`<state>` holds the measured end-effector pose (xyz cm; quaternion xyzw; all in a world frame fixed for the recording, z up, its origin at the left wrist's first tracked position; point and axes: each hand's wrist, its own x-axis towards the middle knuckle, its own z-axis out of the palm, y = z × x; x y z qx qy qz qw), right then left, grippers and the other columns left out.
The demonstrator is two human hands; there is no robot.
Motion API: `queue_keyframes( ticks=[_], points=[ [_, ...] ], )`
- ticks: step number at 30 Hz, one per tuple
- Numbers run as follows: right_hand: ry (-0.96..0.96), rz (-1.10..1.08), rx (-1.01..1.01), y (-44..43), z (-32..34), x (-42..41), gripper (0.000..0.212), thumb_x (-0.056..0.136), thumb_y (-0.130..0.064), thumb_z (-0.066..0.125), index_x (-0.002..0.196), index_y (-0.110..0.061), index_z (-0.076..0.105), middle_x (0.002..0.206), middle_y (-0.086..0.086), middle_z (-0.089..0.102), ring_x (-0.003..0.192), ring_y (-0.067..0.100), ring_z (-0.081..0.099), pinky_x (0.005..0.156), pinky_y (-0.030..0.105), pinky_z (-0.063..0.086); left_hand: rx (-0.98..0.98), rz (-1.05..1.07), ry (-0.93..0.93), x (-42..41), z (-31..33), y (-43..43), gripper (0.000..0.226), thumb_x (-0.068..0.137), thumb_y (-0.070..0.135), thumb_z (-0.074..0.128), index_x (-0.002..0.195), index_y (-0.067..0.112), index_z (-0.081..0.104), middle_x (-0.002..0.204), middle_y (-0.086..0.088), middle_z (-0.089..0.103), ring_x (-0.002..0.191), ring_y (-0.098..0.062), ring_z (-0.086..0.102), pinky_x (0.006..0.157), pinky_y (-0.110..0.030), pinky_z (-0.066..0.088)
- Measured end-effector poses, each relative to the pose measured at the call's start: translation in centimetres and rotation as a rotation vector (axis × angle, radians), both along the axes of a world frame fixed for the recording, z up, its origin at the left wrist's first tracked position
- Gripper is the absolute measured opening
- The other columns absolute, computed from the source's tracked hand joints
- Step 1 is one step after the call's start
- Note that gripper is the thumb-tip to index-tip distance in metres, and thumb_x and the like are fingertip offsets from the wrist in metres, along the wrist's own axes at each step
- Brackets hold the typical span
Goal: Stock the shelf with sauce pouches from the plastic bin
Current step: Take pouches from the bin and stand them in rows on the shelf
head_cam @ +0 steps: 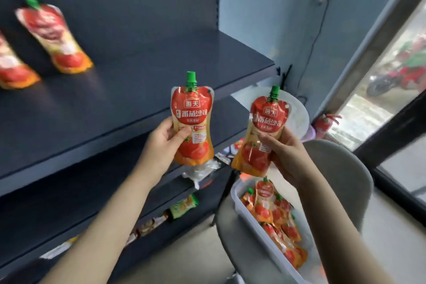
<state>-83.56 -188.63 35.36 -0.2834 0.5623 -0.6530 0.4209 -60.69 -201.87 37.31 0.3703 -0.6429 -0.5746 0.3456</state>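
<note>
My left hand (164, 138) grips a red tomato sauce pouch (192, 113) with a green cap, held upright just in front of the dark shelf's (143, 76) front edge. My right hand (284, 152) grips a second, like pouch (262, 131), tilted a little, above the clear plastic bin (251, 219). The bin rests on a grey chair and holds several more pouches (276, 214). Two pouches stand on the shelf at the far left, one whole (53, 34) and one cut off by the frame edge (13, 69).
The grey chair (341, 177) stands right of the shelving. Lower shelves (161, 191) carry assorted snack packets at their front edges. A glass door or window with a dark frame (373, 48) fills the right side, with a small red extinguisher (325, 122) at its foot.
</note>
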Motion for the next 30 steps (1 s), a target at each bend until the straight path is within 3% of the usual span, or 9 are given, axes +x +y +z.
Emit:
queue_keyframes(
  ticks=[4,9,16,27,30],
  points=[
    [0.161,0.045,-0.07,-3.0,4.1,4.6,0.018,0.084,-0.014,0.07,0.102,-0.016,0.066,0.09,0.003,0.074,0.081,0.018,0.071,0.064,0.027,0.054,-0.111,0.106,0.062,6.4,4.0,-0.6,0.015,0.092,0.025,0.063,0.106,0.032,0.065,0.104,0.014,0.073,0.102,-0.004,0.067,0.088,-0.025,0.048],
    [0.216,0.067,-0.195,-7.3,8.5,8.5,0.02,0.088,-0.012,0.067,0.108,-0.013,0.062,0.092,0.001,0.074,0.081,0.017,0.072,0.061,0.025,0.054,-0.188,0.26,0.158,10.8,7.1,-2.7,0.015,0.091,0.025,0.065,0.106,0.03,0.065,0.105,0.013,0.073,0.103,-0.005,0.067,0.092,-0.03,0.05],
    [0.328,0.147,-0.25,-16.4,10.8,10.7,0.024,0.087,-0.01,0.069,0.108,-0.019,0.061,0.103,0.003,0.073,0.095,0.021,0.071,0.08,0.035,0.057,-0.193,0.37,0.239,11.7,7.6,-9.3,0.027,0.091,0.028,0.066,0.117,0.026,0.061,0.119,0.006,0.069,0.113,-0.009,0.063,0.099,-0.037,0.049],
    [0.44,0.272,-0.247,-29.7,8.3,7.6,0.024,0.09,-0.008,0.065,0.1,-0.03,0.06,0.089,-0.012,0.07,0.08,-0.003,0.066,0.069,0.014,0.051,-0.143,0.471,0.233,7.4,4.5,-19.4,0.028,0.093,0.028,0.063,0.119,0.034,0.056,0.122,0.012,0.065,0.114,-0.003,0.06,0.095,-0.024,0.048],
    [0.432,0.314,-0.242,-32.0,7.5,7.0,0.024,0.091,-0.008,0.064,0.101,-0.03,0.06,0.089,-0.013,0.071,0.082,-0.001,0.067,0.07,0.015,0.051,-0.136,0.48,0.197,6.7,3.8,-21.0,0.032,0.093,0.029,0.062,0.123,0.033,0.054,0.122,0.015,0.064,0.114,0.0,0.059,0.091,-0.019,0.047]
  ],
)
